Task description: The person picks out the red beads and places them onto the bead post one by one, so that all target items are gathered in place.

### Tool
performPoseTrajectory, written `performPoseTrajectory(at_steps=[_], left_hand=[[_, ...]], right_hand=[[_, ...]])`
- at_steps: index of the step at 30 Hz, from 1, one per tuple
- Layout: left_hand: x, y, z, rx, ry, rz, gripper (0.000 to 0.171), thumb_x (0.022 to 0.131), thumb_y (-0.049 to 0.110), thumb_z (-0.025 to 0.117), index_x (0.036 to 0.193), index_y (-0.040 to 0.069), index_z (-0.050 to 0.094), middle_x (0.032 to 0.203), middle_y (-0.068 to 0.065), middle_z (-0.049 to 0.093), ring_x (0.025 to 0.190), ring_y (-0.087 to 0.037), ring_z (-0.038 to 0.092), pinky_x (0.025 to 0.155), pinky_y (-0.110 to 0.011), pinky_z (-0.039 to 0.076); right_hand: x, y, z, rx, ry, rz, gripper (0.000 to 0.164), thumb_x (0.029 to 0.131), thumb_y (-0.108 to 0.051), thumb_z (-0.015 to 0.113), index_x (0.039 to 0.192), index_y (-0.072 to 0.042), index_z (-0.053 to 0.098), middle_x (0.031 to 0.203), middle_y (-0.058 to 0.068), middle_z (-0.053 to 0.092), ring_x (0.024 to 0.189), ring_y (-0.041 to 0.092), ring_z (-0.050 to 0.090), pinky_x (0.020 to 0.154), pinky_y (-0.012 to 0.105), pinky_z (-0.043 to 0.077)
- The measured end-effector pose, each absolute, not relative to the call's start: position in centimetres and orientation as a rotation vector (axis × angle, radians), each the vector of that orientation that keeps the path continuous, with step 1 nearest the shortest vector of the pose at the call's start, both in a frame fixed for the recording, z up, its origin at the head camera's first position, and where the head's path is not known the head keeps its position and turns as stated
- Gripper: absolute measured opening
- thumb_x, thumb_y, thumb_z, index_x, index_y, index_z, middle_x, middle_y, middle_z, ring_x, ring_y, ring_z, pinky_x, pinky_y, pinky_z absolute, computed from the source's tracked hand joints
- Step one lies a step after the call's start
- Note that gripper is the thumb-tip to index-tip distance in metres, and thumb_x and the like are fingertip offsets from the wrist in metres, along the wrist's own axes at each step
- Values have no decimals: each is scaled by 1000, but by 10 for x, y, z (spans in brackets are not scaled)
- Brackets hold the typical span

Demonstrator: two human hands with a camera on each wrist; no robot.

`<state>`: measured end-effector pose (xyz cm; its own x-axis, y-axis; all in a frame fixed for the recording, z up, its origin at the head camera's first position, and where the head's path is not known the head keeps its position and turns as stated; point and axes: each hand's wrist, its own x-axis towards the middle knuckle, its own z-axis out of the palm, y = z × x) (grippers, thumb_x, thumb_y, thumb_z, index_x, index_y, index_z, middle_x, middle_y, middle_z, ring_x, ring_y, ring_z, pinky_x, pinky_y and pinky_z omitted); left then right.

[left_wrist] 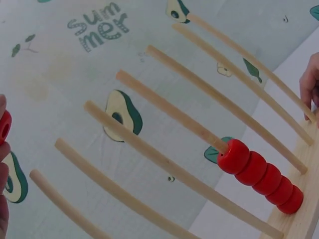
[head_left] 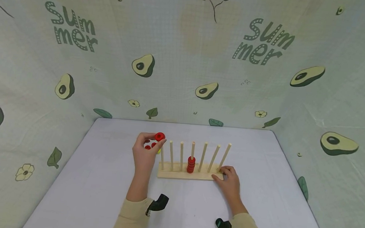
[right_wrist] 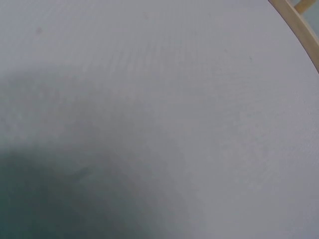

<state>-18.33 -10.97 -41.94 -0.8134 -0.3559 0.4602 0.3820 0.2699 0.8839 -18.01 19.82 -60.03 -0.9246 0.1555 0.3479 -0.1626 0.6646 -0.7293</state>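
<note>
Between the thumb and fingers of my left hand [head_left: 145,157] is a red bead [head_left: 159,136], held up near the top of the leftmost peg. In the left wrist view that bead [left_wrist: 4,127] shows only partly at the left edge. A wooden peg stand [head_left: 178,175] carries a row of several upright pegs. Its middle peg [left_wrist: 164,105] bears a stack of several red beads [left_wrist: 268,179]; the other pegs are bare. My right hand [head_left: 230,183] grips the stand's right end, thumb in front and fingers behind.
Loose red beads [head_left: 147,147] and a bit of something yellow [head_left: 159,151] lie behind my left hand, partly hidden by it. The white table [head_left: 101,179] meets a patterned cloth [head_left: 170,102] at its back and sides. The right wrist view shows mostly tabletop, with the stand's edge [right_wrist: 298,29] in a corner.
</note>
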Motion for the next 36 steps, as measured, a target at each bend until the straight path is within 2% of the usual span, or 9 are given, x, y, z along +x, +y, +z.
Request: performPoseTrajectory(at_steps=[4, 7, 12, 15, 21, 28, 36], left_hand=[[-180, -101, -412, -87, -1952, -1601, 34, 74, 16, 86, 100, 6, 67, 92, -4, 67, 89, -23, 52, 65, -24, 40], [-179, -95, -412, -132, -1968, -1590, 34, 74, 16, 86, 101, 6, 68, 92, -4, 67, 89, -18, 53, 68, -25, 41], [-179, -85, -414, -194, -1969, -1581, 33, 74, 13, 86, 101, 6, 69, 93, -2, 68, 89, -16, 57, 78, -38, 44], [-179, -79, -414, -235, -1973, -1578, 32, 75, 14, 86, 101, 6, 69, 94, -2, 69, 89, -17, 59, 80, -42, 45], [-178, -70, -413, -265, -2009, -1555, 32, 75, 16, 85, 101, 7, 69, 96, 0, 69, 89, -16, 60, 83, -38, 46], [-180, -62, -417, -331, -2021, -1519, 31, 76, 16, 85, 102, 7, 69, 96, 0, 68, 90, -17, 59, 86, -46, 48], [-184, -56, -420, -371, -2049, -1369, 34, 74, 17, 86, 104, 9, 71, 94, 0, 70, 90, -18, 58, 80, -40, 47]], right_hand=[[-180, 198, -600, 10, -2492, 1143, 40, 70, -17, 89, 99, 4, 70, 106, 14, 58, 94, 31, 59, 84, 46, 48], [-180, 198, -600, 16, -2491, 1138, 41, 70, -17, 89, 99, 5, 70, 106, 13, 58, 94, 30, 59, 84, 46, 48], [-179, 198, -600, 20, -2494, 1142, 41, 70, -17, 89, 100, 4, 70, 107, 13, 58, 94, 30, 59, 84, 46, 48], [-179, 198, -600, 18, -2496, 1137, 41, 70, -18, 89, 100, 4, 70, 107, 13, 58, 94, 29, 59, 83, 46, 48], [-180, 198, -601, 28, -2489, 1125, 41, 69, -17, 89, 99, 4, 70, 106, 13, 58, 92, 29, 59, 82, 46, 48], [-180, 198, -601, 6, -2483, 1139, 41, 68, -17, 90, 97, 4, 71, 105, 12, 58, 93, 29, 59, 83, 45, 48], [-179, 197, -600, 28, -2467, 1141, 40, 69, -16, 90, 97, 4, 71, 105, 13, 59, 93, 29, 59, 83, 46, 48]])
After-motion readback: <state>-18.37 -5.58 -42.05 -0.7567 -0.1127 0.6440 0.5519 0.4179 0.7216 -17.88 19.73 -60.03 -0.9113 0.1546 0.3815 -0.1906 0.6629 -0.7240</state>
